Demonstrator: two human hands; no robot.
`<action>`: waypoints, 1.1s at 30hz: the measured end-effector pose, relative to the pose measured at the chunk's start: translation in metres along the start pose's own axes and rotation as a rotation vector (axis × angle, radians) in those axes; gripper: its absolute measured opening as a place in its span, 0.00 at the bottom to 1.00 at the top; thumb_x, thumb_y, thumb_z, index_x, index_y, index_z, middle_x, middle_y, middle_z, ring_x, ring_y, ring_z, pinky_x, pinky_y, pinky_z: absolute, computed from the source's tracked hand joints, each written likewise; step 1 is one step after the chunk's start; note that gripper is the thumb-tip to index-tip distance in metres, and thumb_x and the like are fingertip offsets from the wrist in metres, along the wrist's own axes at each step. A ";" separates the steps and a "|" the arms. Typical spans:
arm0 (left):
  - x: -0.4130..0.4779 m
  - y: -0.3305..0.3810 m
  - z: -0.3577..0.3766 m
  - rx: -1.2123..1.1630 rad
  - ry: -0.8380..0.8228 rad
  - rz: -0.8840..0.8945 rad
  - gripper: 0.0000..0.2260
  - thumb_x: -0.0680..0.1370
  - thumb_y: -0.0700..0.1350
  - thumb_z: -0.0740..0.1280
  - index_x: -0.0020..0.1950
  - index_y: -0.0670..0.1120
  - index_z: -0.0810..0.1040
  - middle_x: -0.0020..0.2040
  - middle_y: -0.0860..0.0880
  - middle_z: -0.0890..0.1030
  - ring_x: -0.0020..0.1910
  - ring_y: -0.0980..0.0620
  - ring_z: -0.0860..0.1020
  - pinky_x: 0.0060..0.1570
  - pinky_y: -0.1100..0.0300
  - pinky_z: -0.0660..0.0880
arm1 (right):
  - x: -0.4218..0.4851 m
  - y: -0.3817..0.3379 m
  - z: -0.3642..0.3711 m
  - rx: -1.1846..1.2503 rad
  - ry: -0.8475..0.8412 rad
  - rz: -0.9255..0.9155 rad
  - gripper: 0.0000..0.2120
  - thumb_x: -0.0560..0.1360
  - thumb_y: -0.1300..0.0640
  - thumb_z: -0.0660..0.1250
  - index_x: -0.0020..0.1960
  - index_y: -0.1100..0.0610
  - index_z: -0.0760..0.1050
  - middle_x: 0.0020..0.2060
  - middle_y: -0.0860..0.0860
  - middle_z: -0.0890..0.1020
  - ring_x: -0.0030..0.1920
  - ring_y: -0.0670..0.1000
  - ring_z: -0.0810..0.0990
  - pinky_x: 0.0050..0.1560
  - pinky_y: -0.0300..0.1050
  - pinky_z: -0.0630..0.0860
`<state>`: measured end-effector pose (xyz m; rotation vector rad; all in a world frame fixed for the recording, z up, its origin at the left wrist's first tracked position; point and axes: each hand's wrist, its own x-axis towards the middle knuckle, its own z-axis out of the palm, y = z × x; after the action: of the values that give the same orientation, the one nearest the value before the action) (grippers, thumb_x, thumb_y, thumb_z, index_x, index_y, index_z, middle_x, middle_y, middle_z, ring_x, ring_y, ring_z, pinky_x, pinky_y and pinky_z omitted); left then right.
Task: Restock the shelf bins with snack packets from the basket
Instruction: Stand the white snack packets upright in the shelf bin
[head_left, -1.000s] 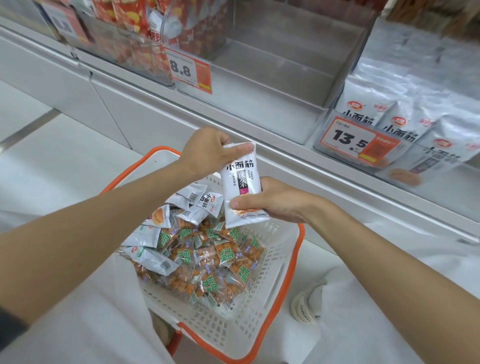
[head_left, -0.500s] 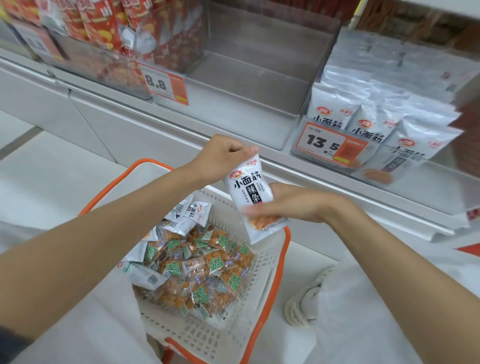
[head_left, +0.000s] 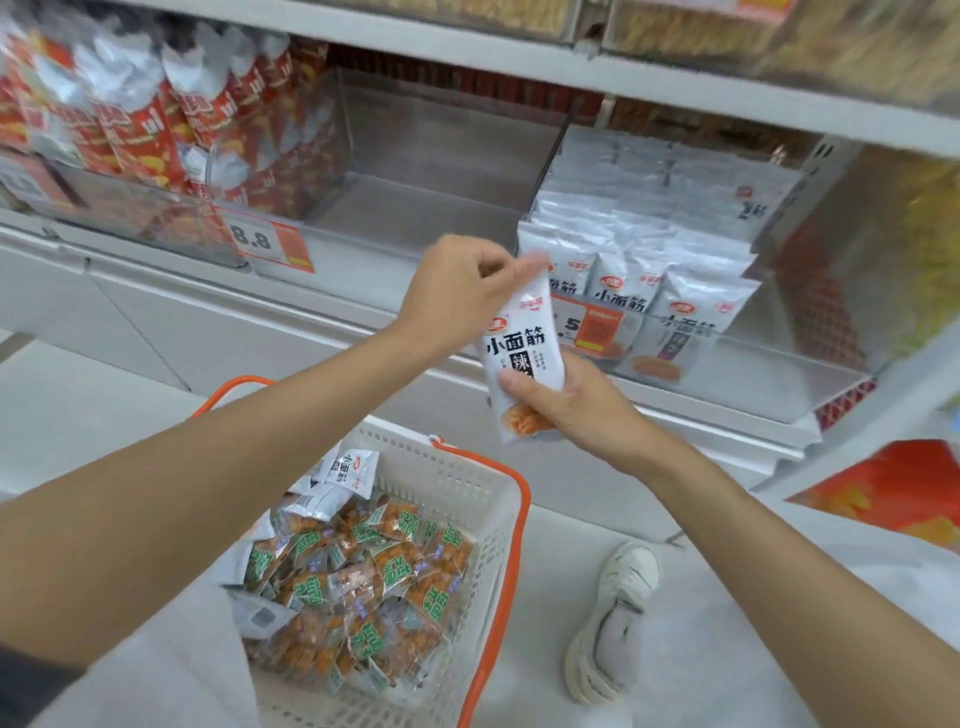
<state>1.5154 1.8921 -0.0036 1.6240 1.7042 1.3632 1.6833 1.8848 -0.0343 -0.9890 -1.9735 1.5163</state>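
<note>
Packet (head_left: 523, 349) in left hand (head_left: 457, 291), right hand (head_left: 579, 413)

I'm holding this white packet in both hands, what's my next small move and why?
Probably lift the white packet up and right into the bin holding matching white packets: same print. The left hand pinches its top, the right hand grips its bottom.

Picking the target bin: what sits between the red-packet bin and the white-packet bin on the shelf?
Head view: one transparent bin with nothing in it.
</note>
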 end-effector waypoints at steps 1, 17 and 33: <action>0.006 0.016 0.003 -0.094 0.026 -0.052 0.27 0.74 0.64 0.63 0.34 0.41 0.81 0.30 0.46 0.80 0.30 0.55 0.73 0.37 0.55 0.74 | -0.004 -0.006 -0.009 0.048 0.059 -0.011 0.02 0.78 0.57 0.67 0.51 0.53 0.76 0.40 0.46 0.82 0.35 0.40 0.80 0.38 0.34 0.77; 0.068 0.141 0.138 -0.173 -0.318 -0.124 0.12 0.75 0.47 0.73 0.43 0.37 0.78 0.48 0.40 0.85 0.42 0.50 0.80 0.46 0.54 0.78 | -0.058 -0.016 -0.159 0.239 0.721 -0.027 0.08 0.77 0.59 0.67 0.56 0.54 0.79 0.44 0.48 0.84 0.39 0.43 0.82 0.37 0.35 0.77; 0.174 0.107 0.204 0.298 -0.240 0.008 0.07 0.75 0.48 0.72 0.51 0.49 0.80 0.56 0.50 0.82 0.56 0.50 0.79 0.56 0.61 0.75 | 0.052 0.034 -0.234 0.001 0.794 0.300 0.14 0.75 0.71 0.65 0.60 0.71 0.72 0.55 0.61 0.80 0.53 0.57 0.80 0.45 0.46 0.73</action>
<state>1.6989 2.1077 0.0539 1.8687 1.8182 0.9038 1.8288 2.0759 -0.0031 -1.6251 -1.2931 1.0029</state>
